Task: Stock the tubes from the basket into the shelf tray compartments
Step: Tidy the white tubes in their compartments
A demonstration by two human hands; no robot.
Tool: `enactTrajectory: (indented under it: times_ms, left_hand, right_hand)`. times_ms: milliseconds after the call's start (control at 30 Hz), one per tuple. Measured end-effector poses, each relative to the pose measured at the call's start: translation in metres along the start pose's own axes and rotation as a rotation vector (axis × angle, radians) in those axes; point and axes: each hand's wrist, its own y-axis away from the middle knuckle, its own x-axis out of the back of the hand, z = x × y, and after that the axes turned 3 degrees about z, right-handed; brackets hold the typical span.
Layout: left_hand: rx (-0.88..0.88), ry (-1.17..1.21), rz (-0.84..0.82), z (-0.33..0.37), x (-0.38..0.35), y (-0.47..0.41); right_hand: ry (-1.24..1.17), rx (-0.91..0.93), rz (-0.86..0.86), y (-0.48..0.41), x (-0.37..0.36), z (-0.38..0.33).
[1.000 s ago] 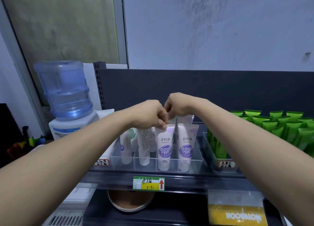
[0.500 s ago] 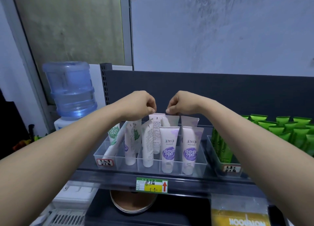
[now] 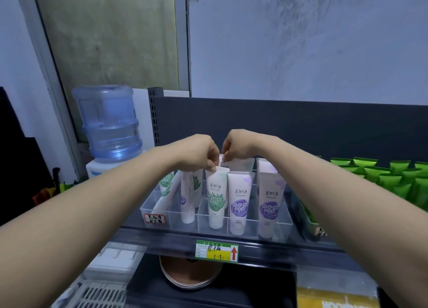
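Fingers [image 3: 211, 166] on tubes [image 3: 216, 198] in tray [image 3: 173, 220]

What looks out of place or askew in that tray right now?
A white tube in the leftmost compartment of the clear tray leans diagonally while its neighbours stand upright. Nothing looks spilled or damaged. The left hand pinches a green-print tube; the right hand pinches a rear tube.
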Motion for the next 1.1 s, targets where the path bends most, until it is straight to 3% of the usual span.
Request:
enactTrajectory:
  times_ms: [333, 633, 800, 1100]
  left_hand:
    - [0.044, -0.052, -0.118, -0.006, 0.011, 0.01]
    - [0.051, -0.005, -0.084, -0.012, 0.007, 0.017]
    - [0.049, 0.025, -0.05, -0.011, 0.006, 0.019]
    - [0.062, 0.088, -0.029, -0.016, 0.004, 0.023]
  right_hand:
    - [-0.013, 0.021, 0.013, -0.008, -0.006, -0.015]
    - [-0.084, -0.005, -0.008, -0.013, -0.006, -0.017]
    - [-0.113, 0.07, -0.067, -0.014, -0.01, -0.016]
    - [-0.013, 0.094, -0.046, -0.015, -0.011, -0.022]
